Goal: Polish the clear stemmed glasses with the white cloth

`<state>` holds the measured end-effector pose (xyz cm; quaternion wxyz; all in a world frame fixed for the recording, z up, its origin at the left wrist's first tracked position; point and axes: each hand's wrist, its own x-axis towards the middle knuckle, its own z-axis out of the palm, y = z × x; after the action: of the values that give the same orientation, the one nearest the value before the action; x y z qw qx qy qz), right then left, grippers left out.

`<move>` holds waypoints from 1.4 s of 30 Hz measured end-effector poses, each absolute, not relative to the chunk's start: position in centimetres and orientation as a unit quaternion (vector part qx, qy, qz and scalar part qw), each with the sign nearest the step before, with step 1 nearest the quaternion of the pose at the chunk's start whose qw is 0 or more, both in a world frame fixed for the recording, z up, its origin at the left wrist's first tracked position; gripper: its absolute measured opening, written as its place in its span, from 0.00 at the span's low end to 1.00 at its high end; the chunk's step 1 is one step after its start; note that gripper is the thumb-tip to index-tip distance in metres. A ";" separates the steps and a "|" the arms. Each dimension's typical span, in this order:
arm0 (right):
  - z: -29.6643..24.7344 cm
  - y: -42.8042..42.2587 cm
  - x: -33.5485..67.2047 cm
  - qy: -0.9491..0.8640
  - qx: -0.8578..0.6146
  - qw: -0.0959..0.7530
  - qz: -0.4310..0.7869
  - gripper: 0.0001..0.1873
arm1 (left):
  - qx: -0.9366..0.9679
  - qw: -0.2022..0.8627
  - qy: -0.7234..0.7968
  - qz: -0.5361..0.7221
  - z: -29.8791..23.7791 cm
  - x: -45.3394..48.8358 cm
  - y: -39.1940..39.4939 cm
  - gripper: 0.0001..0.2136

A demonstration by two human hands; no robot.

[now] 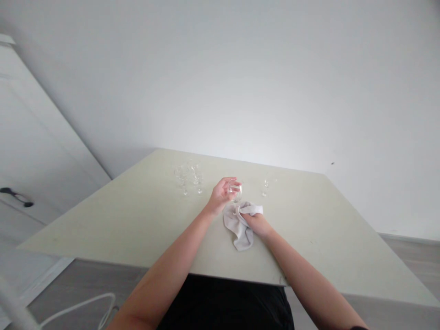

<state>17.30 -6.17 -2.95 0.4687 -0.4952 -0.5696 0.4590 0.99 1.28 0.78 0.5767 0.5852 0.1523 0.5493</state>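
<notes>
My left hand (222, 194) is closed around the bowl of a clear stemmed glass (236, 194), held above the middle of the table. My right hand (253, 221) grips a pale grey cloth (241, 229), which wraps over part of that hand and meets the lower end of the glass. One end of the cloth hangs down toward the table's front edge. The fingers of my right hand are mostly hidden by the cloth. The stem and foot of the held glass are largely covered.
Several clear stemmed glasses (187, 176) stand together on the pale table (137, 220), left of my hands. Further right is another clear glass (265, 185), perhaps with more beside it. A white wall (240, 82) borders the table's far edge; a white cabinet (41, 137) stands left.
</notes>
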 end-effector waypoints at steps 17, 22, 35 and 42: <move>-3.7 -5.8 17.6 -0.597 -0.484 0.454 0.450 0.21 | 0.596 0.570 0.152 0.545 0.6 1.0 1.3 0.24; -3.6 -5.8 17.5 -0.603 -0.480 0.454 0.447 0.21 | 0.596 0.572 0.153 0.543 0.7 1.0 1.3 0.25; -4.3 -5.4 17.5 -0.615 -0.456 0.465 0.444 0.21 | 0.597 0.571 0.146 0.545 0.4 1.0 1.5 0.25; -4.0 -5.5 17.4 -0.612 -0.459 0.466 0.443 0.22 | 0.598 0.572 0.149 0.542 0.3 1.0 1.6 0.25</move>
<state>17.43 -5.47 -3.98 0.4665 -0.4595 -0.6120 0.4435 0.98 1.61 0.27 0.5717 0.5981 0.1488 0.5415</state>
